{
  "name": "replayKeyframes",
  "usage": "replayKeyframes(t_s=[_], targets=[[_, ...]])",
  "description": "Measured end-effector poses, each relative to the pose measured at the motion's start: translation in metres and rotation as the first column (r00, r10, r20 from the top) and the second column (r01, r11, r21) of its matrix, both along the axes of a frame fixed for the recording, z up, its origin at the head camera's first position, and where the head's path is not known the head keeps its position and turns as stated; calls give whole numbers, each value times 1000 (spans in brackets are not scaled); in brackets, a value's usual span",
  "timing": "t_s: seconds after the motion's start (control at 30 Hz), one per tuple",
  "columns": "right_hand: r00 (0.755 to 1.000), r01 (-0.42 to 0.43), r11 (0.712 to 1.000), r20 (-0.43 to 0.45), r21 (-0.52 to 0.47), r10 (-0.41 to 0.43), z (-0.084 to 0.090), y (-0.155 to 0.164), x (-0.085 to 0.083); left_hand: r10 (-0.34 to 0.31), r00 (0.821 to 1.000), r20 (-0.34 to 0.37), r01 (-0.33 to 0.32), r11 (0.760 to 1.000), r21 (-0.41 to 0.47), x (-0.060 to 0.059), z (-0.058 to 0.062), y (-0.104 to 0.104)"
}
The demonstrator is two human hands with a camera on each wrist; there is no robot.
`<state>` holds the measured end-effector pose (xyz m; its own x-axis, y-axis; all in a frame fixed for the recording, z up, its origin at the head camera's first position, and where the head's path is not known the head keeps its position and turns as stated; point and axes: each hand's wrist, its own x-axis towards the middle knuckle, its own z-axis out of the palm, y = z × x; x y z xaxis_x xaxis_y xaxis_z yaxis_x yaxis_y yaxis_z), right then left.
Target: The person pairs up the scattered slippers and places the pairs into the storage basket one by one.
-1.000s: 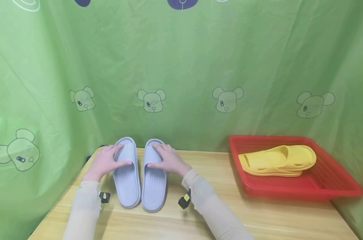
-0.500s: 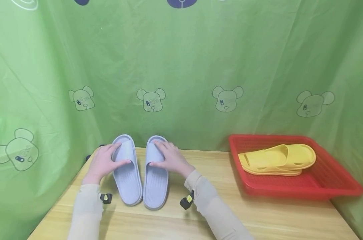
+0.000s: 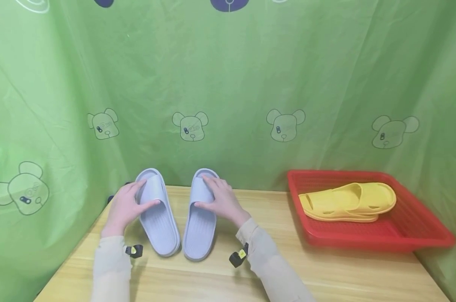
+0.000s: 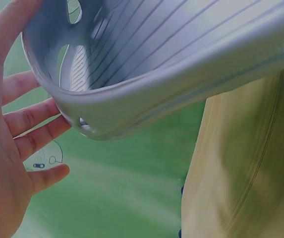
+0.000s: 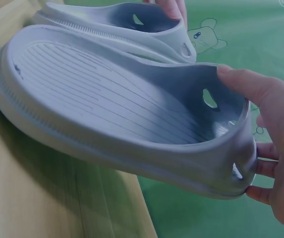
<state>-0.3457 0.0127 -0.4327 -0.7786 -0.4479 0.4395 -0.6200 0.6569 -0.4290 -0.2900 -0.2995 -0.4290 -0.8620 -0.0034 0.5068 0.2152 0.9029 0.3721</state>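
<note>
Two pale blue-grey slippers lie on the wooden table [image 3: 326, 272] at the far left, toes toward the curtain. My left hand [image 3: 137, 199] grips the strap of the left slipper [image 3: 158, 228], thumb on the inner side. My right hand [image 3: 213, 197] grips the strap of the right slipper [image 3: 199, 235] the same way. The toes stand apart and the heels nearly touch. The left wrist view shows the left slipper [image 4: 146, 64] close up beside my left hand [image 4: 13, 129]. In the right wrist view the right slipper [image 5: 117, 114] is tilted, with my right hand [image 5: 270, 129] around its strap.
A red mesh basket [image 3: 401, 239] at the table's right back holds a pair of yellow slippers [image 3: 348, 201]. A green curtain [image 3: 228, 84] with bear prints closes off the back and both sides. Small black clips sit at both cuffs.
Both hands have pushed the slippers slightly back and swung the toe ends apart; the heels stay close together. The basket has not moved.
</note>
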Motion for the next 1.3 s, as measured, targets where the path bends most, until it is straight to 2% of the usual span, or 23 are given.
replayKeyframes(t_s=[0.4, 0.77, 1.1, 1.3], targets=[[996, 89, 993, 20, -82, -87, -5, 16, -3, 38, 999, 24, -40, 995, 86, 4, -4, -3], [981, 191, 967, 52, -170, -184, -13, 33, -5, 84, 996, 26, -87, 981, 172, 8, -12, -9], [959, 279, 929, 118, -241, -257, -22, 44, -8, 148, 988, 48, -154, 972, 179, 8, -15, -8], [945, 322, 910, 140, -261, -295, -23, 48, -8, 208, 974, 94, -222, 959, 179, 9, -14, -5]])
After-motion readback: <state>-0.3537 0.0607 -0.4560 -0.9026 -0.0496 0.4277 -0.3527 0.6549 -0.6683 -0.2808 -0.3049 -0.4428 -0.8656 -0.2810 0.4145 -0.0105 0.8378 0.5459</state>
